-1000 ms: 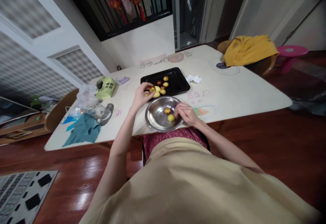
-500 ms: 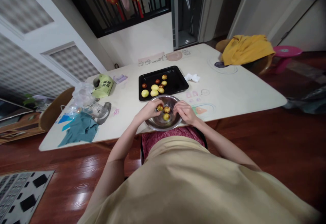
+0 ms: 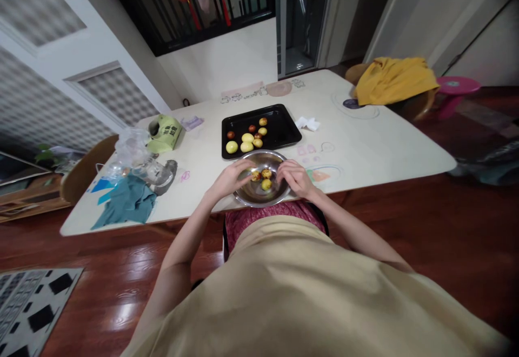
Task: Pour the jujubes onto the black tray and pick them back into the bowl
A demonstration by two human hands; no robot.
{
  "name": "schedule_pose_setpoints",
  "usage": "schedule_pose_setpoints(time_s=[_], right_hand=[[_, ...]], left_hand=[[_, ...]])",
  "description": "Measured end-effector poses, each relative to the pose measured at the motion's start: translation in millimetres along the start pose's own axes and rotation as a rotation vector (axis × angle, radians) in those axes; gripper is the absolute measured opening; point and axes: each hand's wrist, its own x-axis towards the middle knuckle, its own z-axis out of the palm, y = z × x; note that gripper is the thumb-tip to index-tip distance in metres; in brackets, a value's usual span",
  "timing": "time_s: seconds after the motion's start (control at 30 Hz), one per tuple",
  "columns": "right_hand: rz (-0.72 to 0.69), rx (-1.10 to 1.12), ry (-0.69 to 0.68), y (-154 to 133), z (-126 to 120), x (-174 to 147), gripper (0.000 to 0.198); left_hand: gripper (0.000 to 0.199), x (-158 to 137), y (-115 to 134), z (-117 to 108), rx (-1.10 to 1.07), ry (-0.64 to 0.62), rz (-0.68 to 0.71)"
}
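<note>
Bowl (image 3: pixel 253 197), metal, sits at the near edge of the white table (image 3: pixel 365 146); we use it as the clock centre, with 12 o'clock pointing away from the wearer. Inside it we count three mottled yellow-brown fruits (image 3: pixel 266 184), grouped near the middle. At 9 o'clock the left hand (image 3: pixel 232 177) reaches over the rim, fingers extended and parted, tips just beside the leftmost fruit; we read it as released. At 3 o'clock the right hand (image 3: pixel 297 177) lies over the opposite rim with bent fingers; we cannot tell whether it grips. Both hands cover part of the rim. At 12 o'clock the black tray (image 3: pixel 284 130) carries nine pieces, yellow-green to red-brown; the bowl hides part of its near edge, and we cannot confirm contact. Between 1 and 2 o'clock, just beside the tray, lies a crumpled white tissue (image 3: pixel 308 124). Toward 2 o'clock, well apart, we note a yellow cloth (image 3: pixel 393 81) and, beyond it, a pink stool (image 3: pixel 458 85). Clutter occupies the 9-to-10 o'clock sector: teal cloth (image 3: pixel 130 200), clear plastic bag (image 3: pixel 132 147) and lettered green package (image 3: pixel 168 136).
</note>
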Motion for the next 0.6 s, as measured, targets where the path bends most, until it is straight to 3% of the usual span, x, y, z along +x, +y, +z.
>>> schedule_pose_setpoints(time_s=[0.2, 0.4, 0.5, 0.6], right_hand=[[0.017, 0.059, 0.041, 0, 0, 0, 0.054], [0.253, -0.037, 0.147, 22, -11, 40, 0.031], [0.31, -0.115, 0.034, 48, -13, 71, 0.017], [0.302, -0.18, -0.15, 76, -9, 98, 0.017]], left_hand=[[0.023, -28, 9, 17, -0.184, 0.341, -0.031], [0.038, -32, 5, 41, -0.274, 0.494, -0.014], [0.045, -31, 4, 43, -0.241, 0.483, -0.041], [0.052, -32, 5, 43, -0.208, 0.464, -0.071]])
